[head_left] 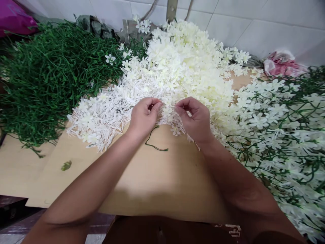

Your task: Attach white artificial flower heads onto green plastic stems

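My left hand [146, 113] and my right hand [194, 117] are a short way apart at the front of a heap of white artificial flowers [188, 57]. Thumb and forefinger are pinched together on each hand; anything between them is too small to make out against the white petals. White stringy stems [111, 105] spread beside my left hand. Below the hands, a single green stem [156, 147] lies curved on the tan board [152, 179]. One small flower [175, 130] rests at the heap's edge, near my right hand.
Green stems [56, 67] form a large pile at the left. White flowers with green stems [274, 135] fill the right side. A green scrap [66, 165] lies at the front left. Behind are a tiled wall [236, 20], a purple bag [15, 17] and a pink-white bag [283, 64].
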`<state>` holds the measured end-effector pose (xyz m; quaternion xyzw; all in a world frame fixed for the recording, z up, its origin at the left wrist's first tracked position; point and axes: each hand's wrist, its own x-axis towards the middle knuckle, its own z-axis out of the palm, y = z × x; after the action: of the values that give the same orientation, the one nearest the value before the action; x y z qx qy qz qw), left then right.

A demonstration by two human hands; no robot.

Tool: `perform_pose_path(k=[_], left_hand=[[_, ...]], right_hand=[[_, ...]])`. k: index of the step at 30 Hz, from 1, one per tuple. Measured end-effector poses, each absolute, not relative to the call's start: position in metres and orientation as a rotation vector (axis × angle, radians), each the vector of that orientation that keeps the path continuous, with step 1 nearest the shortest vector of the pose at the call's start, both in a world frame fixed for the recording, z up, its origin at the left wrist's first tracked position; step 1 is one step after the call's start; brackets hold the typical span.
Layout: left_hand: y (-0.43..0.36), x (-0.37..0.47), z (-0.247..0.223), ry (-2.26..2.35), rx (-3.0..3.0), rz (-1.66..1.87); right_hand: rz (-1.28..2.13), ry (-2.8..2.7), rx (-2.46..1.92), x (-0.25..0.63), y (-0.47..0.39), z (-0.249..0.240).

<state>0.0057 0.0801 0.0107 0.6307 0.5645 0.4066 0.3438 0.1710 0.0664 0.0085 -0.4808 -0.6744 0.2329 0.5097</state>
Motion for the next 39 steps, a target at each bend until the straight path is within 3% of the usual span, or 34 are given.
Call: perform_pose_path(k=[7,14,25,39], left_hand=[[0.108,0.025,0.009,1.734,2.022,0.726],[0.100,0.019,0.015,1.647,1.876,0.833],[0.069,0.010,0.007,1.451,1.786,0.961],[0.071,0.008,0.007,1.296,1.723,0.970]], right_hand=[[0.462,-1.640,-1.148,0.182,0.076,0.006],[0.438,-1.697,-1.153,0.179,0.074,0.006],[0.091,-1.913,-1.137,0.164,0.062,-0.004],[0.429,-1.769,-1.244,0.167,0.065,0.002]])
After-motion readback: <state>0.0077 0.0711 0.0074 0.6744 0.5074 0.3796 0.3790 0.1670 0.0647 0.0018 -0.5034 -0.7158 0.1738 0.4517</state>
